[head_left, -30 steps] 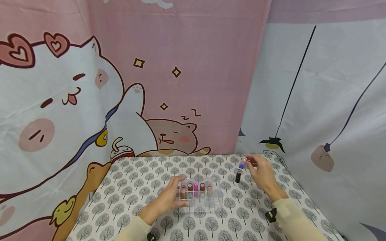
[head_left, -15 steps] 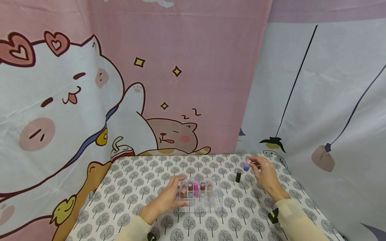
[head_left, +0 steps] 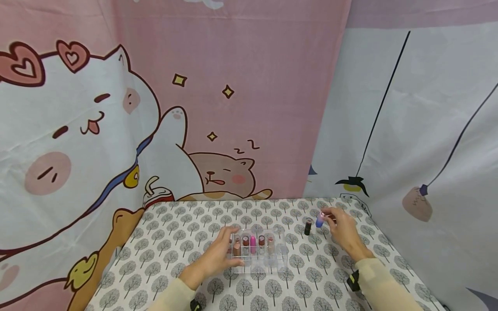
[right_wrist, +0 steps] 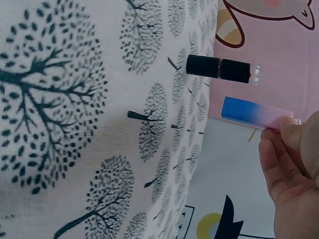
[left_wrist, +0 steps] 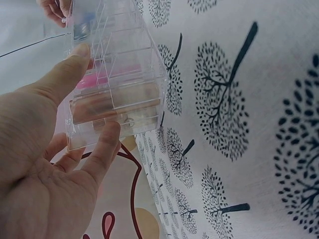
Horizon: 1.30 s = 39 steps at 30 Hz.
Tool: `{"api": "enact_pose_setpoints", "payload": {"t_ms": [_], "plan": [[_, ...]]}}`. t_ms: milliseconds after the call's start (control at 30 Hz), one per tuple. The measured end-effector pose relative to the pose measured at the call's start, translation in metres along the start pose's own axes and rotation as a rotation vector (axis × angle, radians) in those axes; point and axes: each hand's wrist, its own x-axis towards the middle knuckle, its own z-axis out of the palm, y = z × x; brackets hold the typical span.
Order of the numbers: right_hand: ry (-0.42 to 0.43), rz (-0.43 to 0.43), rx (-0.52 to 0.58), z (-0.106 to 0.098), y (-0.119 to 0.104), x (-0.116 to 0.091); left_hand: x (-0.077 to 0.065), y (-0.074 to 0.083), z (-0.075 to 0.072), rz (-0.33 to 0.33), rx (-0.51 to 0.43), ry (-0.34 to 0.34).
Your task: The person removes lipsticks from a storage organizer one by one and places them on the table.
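Note:
A clear plastic lipstick organizer [head_left: 281,260] stands on the table; in its back row are several lipsticks, among them a bright pink one [head_left: 253,245]. My left hand [head_left: 218,252] holds it by its left end, thumb on the front and fingers at the back. In the left wrist view a brown lipstick [left_wrist: 124,99] shows through the wall, close to the fingertips. My right hand [head_left: 342,229] pinches the top of a blue-to-pink lipstick tube [right_wrist: 251,112]. Left of that tube a black lipstick [head_left: 308,227] with a sparkly clear top stands upright on the cloth, apart from it.
A white cloth with a tree pattern [head_left: 167,259] covers the table. Behind it hangs a pink curtain with cartoon cats [head_left: 264,86], and a pale one [head_left: 389,129] closes off the right side.
My right hand has moved slightly right and down with the blue-to-pink tube, from above the black lipstick to beside it. The left hand and the organizer have stayed put.

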Motion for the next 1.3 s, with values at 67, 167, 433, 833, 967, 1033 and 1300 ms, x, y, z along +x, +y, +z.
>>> {"api": "enact_pose_setpoints", "payload": {"t_ms": [67, 167, 433, 833, 967, 1033, 1300], "plan": [[-0.02, 0.013, 0.003, 0.001, 0.002, -0.001, 0.0, 0.001, 0.0, 0.003, 0.001, 0.003], [-0.043, 0.02, -0.001, 0.004, 0.005, -0.002, 0.0, 0.002, -0.001, -0.002, -0.001, 0.002], [-0.091, 0.047, -0.001, 0.01, 0.015, -0.005, 0.0, 0.003, 0.0, -0.007, -0.015, 0.0], [-0.096, 0.014, 0.009, 0.018, 0.018, -0.009, 0.001, 0.003, -0.001, -0.005, 0.002, 0.0], [-0.111, 0.02, 0.01, 0.019, 0.019, -0.01, 0.001, 0.003, 0.0, -0.012, 0.019, -0.003], [-0.119, 0.028, 0.015, 0.019, 0.019, -0.01, 0.001, 0.003, 0.0, -0.019, 0.022, -0.006], [-0.137, 0.055, 0.032, 0.021, 0.017, -0.011, -0.001, 0.002, 0.001, -0.031, 0.016, -0.007]]}}
